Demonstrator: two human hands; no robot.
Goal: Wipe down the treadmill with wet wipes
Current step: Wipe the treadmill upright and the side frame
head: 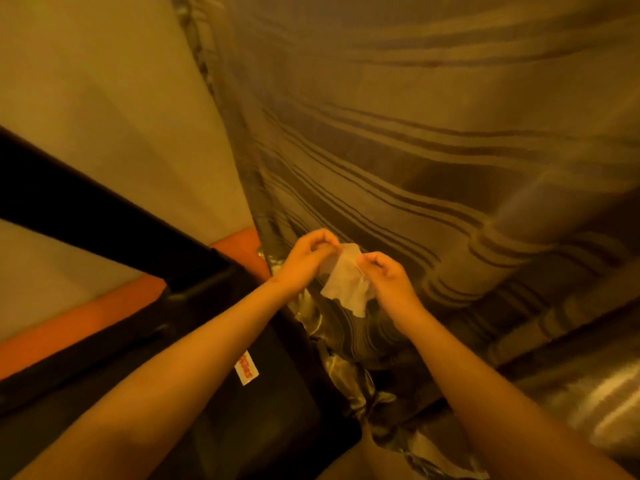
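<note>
While left hand (304, 261) and right hand (391, 282) both pinch the hanging wet wipe (346, 285) by its top edge, the black treadmill frame (104, 213) lies down-left, nearer the left hand.

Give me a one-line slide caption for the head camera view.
Left hand and right hand pinch a wet wipe before a striped curtain, beside the black treadmill.

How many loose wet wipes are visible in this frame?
1: a thin white wet wipe pinched between the left hand and right hand. More may be hidden inside the white red-lettered packet below.
</note>
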